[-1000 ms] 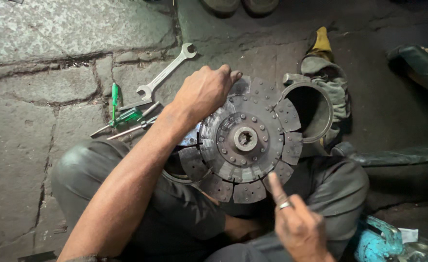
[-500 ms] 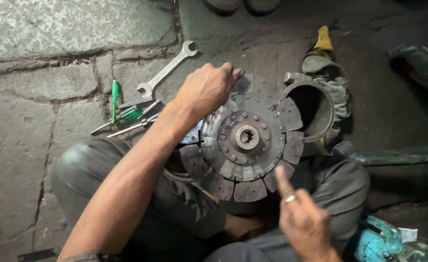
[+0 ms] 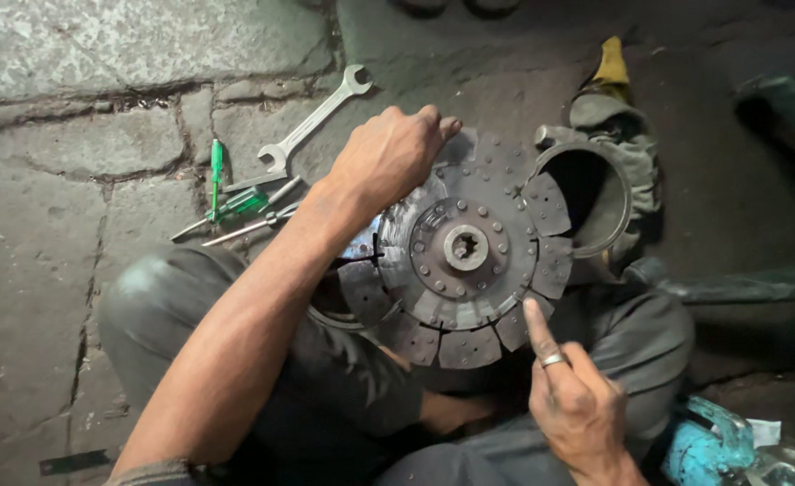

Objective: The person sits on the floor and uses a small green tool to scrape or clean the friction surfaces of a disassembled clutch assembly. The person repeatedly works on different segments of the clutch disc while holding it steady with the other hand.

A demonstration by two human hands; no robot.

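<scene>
Two bare hands work at a round, dark grey metal clutch disc with segmented friction pads and a splined centre hub (image 3: 463, 256), which rests on the person's lap between the knees. The left hand (image 3: 388, 160) grasps the far upper-left rim of the disc, fingers curled over its edge. The right hand (image 3: 576, 405) sits at the near lower-right side, holding nothing; its index finger is extended and the tip touches a friction pad on the rim (a plain silver ring (image 3: 552, 360) is worn on that finger), while the other fingers are folded in.

Beyond the left hand, on the grey stone paving (image 3: 55, 270), lies a long silver open-ended spanner (image 3: 315, 122). Left of that hand lie a green-handled screwdriver (image 3: 216, 176) and further slim tools (image 3: 235, 220), close together. Just right of the disc stands a hollow, grimy metal housing with a round opening (image 3: 596, 193). Near the right hand's outer side sits a turquoise object (image 3: 708, 441), only partly in view.
</scene>
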